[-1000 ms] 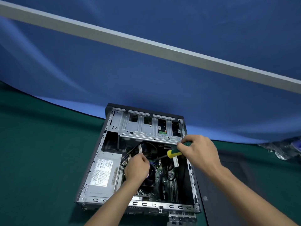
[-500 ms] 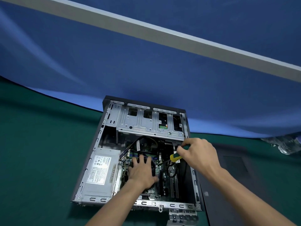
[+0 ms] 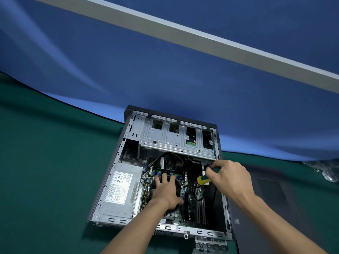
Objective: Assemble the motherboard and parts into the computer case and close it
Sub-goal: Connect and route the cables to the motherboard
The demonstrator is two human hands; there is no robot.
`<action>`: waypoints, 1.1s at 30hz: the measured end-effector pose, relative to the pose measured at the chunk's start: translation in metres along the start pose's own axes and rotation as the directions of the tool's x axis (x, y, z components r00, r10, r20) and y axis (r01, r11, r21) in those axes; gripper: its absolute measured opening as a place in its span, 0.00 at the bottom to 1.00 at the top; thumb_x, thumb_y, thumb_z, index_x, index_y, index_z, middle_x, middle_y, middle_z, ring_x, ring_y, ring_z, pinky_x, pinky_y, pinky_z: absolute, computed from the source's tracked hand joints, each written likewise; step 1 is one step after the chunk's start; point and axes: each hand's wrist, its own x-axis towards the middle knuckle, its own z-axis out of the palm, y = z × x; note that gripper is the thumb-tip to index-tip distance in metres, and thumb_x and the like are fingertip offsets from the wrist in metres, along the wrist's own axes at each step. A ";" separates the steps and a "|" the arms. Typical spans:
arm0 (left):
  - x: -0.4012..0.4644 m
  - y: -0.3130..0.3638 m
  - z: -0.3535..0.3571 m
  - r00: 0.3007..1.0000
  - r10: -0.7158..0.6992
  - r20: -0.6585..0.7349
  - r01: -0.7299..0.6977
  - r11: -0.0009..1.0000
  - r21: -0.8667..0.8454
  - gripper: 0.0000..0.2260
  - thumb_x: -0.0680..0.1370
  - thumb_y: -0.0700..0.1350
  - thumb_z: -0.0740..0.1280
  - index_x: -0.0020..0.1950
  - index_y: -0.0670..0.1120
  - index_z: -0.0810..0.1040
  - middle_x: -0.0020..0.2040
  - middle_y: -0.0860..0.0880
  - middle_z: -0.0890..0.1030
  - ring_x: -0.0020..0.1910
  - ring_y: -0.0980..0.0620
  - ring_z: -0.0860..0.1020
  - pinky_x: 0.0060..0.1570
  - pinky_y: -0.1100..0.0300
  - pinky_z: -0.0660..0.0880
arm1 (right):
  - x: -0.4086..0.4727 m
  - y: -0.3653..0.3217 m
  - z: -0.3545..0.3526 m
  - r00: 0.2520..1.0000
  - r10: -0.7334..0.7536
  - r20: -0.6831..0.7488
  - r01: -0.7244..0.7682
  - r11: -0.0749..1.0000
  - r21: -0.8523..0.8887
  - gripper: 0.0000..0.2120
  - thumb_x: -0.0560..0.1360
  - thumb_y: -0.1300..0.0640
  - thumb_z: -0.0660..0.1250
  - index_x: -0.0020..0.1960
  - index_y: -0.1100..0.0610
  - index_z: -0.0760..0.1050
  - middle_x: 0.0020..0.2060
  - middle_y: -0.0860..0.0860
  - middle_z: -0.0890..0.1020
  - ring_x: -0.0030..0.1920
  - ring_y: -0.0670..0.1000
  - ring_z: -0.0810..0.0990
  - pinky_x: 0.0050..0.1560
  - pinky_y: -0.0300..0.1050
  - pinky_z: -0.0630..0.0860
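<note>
1. Case (image 3: pixel 117 173), open and lying on its side, sits on the green table cover (image 3: pixel 45 180) at about 6 o'clock in the view, its open face up.
2. Motherboard (image 3: pixel 183 193) lies inside the case, right of the grey power supply (image 3: pixel 122 189), which fills the 9 o'clock side of the interior.
3. Drive cage (image 3: pixel 174 138) of bare metal spans the case's 12 o'clock end.
4. Left hand (image 3: pixel 166 191) rests flat on the parts over the motherboard, fingers straight and spread toward 12 o'clock, gripping nothing.
5. Right hand (image 3: pixel 229 178) is curled round the green-and-yellow handle of a screwdriver (image 3: pixel 207 176), whose shaft slants down toward 8 o'clock into the case; the tip is too small to make out.
6. Side panel (image 3: pixel 266 198), dark, lies flat on the table just beside the case at 3 o'clock.
7. Blue cloth backdrop (image 3: pixel 165 70) fills the upper view.
</note>
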 end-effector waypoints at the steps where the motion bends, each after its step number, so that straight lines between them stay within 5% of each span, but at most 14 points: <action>1: 0.000 0.000 0.000 1.000 -0.001 0.001 0.001 1.000 -0.001 0.36 0.72 0.53 0.72 0.74 0.51 0.57 0.75 0.48 0.52 0.75 0.40 0.46 0.64 0.41 0.66 | 0.000 0.001 -0.001 1.000 0.003 -0.001 -0.003 1.000 0.005 0.07 0.71 0.46 0.64 0.36 0.45 0.75 0.21 0.45 0.73 0.27 0.43 0.71 0.26 0.38 0.61; 16: 0.001 0.000 -0.002 1.000 -0.009 0.011 0.009 0.999 -0.034 0.35 0.71 0.53 0.74 0.72 0.51 0.59 0.74 0.48 0.53 0.74 0.40 0.46 0.64 0.42 0.66 | 0.002 -0.008 -0.004 0.999 0.032 0.019 -0.031 0.997 -0.069 0.08 0.72 0.46 0.63 0.39 0.47 0.79 0.23 0.44 0.74 0.26 0.42 0.69 0.25 0.37 0.59; 21: 0.005 0.003 -0.007 0.998 -0.043 0.053 0.047 0.995 -0.084 0.34 0.69 0.51 0.75 0.69 0.51 0.61 0.71 0.47 0.56 0.73 0.41 0.49 0.65 0.40 0.65 | 0.018 -0.029 -0.016 0.966 0.190 0.174 -0.166 0.975 -0.147 0.17 0.75 0.44 0.62 0.36 0.57 0.68 0.31 0.49 0.73 0.31 0.51 0.72 0.29 0.40 0.62; 23: 0.007 0.003 -0.005 0.997 -0.053 0.052 0.057 0.995 -0.087 0.33 0.70 0.50 0.75 0.70 0.52 0.61 0.71 0.47 0.56 0.72 0.41 0.50 0.65 0.40 0.65 | 0.024 -0.034 -0.022 0.943 0.193 0.272 -0.159 0.977 -0.144 0.19 0.75 0.41 0.61 0.42 0.58 0.69 0.35 0.50 0.75 0.36 0.53 0.75 0.32 0.41 0.66; 25: 0.007 0.002 -0.004 0.997 -0.059 0.041 0.062 0.995 -0.083 0.32 0.71 0.47 0.74 0.71 0.52 0.61 0.70 0.47 0.56 0.72 0.42 0.50 0.66 0.40 0.64 | 0.027 -0.037 -0.026 0.903 0.161 0.397 -0.166 0.986 -0.022 0.19 0.75 0.44 0.62 0.55 0.58 0.65 0.40 0.51 0.75 0.38 0.52 0.76 0.32 0.42 0.71; 27: 0.008 0.001 -0.003 0.997 -0.063 0.036 0.066 0.994 -0.084 0.31 0.72 0.44 0.72 0.71 0.52 0.61 0.70 0.47 0.56 0.72 0.42 0.50 0.67 0.40 0.61 | 0.027 -0.038 -0.027 0.880 0.087 0.467 -0.186 0.968 0.171 0.16 0.76 0.52 0.63 0.56 0.56 0.61 0.42 0.53 0.75 0.35 0.52 0.78 0.31 0.46 0.77; 29: 0.009 0.002 -0.002 0.997 -0.065 0.038 0.068 0.994 -0.083 0.31 0.72 0.44 0.72 0.71 0.52 0.61 0.70 0.47 0.56 0.72 0.41 0.50 0.68 0.39 0.59 | 0.021 -0.039 -0.022 0.920 -0.004 0.391 -0.080 0.977 0.198 0.10 0.78 0.54 0.63 0.54 0.55 0.62 0.45 0.55 0.75 0.36 0.55 0.80 0.38 0.50 0.79; 33: 0.009 0.002 -0.003 0.997 -0.069 0.037 0.072 0.993 -0.094 0.32 0.72 0.45 0.73 0.71 0.53 0.61 0.70 0.47 0.56 0.72 0.41 0.50 0.69 0.38 0.57 | 0.006 -0.048 -0.014 0.992 -0.053 0.112 0.075 0.976 -0.202 0.15 0.82 0.47 0.55 0.54 0.59 0.67 0.48 0.56 0.79 0.42 0.57 0.76 0.35 0.46 0.67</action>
